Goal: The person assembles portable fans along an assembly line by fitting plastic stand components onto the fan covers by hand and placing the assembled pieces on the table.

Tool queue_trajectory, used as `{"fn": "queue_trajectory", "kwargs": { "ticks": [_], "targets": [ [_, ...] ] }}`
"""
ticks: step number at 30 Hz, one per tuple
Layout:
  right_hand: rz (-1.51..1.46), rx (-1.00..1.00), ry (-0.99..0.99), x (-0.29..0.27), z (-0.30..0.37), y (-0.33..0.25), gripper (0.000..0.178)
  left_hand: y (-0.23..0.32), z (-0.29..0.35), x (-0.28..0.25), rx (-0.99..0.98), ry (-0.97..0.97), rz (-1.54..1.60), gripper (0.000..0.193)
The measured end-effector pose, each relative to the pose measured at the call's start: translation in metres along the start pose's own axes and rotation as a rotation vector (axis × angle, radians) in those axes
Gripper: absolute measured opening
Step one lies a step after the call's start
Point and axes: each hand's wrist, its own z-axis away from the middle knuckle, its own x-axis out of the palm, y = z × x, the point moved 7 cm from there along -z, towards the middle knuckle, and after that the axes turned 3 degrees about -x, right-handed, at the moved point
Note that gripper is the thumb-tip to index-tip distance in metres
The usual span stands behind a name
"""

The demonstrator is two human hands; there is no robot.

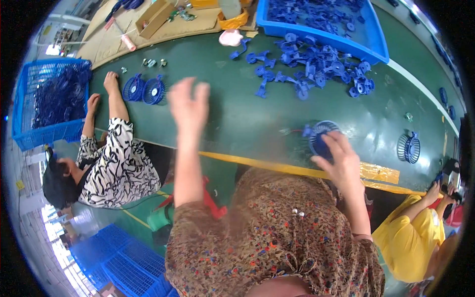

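My left hand (pixel 190 106) is raised over the green table, slightly blurred, its fingers spread and nothing in them. To its left lie two round blue fan housings (pixel 153 91) with pale centres. By the table's near edge, my right hand (pixel 340 161) grips a blue fan cage (pixel 326 129) from the side, fingers and thumb around it. A thin red wire and a small pale piece show at the cage's left side. My right fingers partly cover the cage. Farther right, another blue fan cage (pixel 409 147) rests on the table.
A pile of blue plastic brackets (pixel 316 67) lies before a blue tray (pixel 322 43) of similar parts. A co-worker in a patterned top (pixel 121 168) sits left, near a blue crate (pixel 29 116); another in yellow (pixel 408 232) is at right. Yellow tape (pixel 257 163) lines the near edge.
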Motion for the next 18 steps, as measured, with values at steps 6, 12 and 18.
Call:
{"fn": "queue_trajectory", "kwargs": {
  "ticks": [6,12,18],
  "targets": [
    [0.361,0.401,0.217,-0.075,0.043,0.095,0.041,-0.197,-0.046,-0.044,-0.215,0.238,-0.693,0.06],
    [0.401,0.489,0.409,-0.108,0.032,0.111,0.03,-0.184,-0.035,-0.02,-0.264,-0.116,-0.435,0.066],
    [0.15,0.346,0.407,-0.086,-0.043,0.129,0.024,-0.058,0.017,-0.022,-0.251,-0.276,-0.17,0.061]
  ]
}}
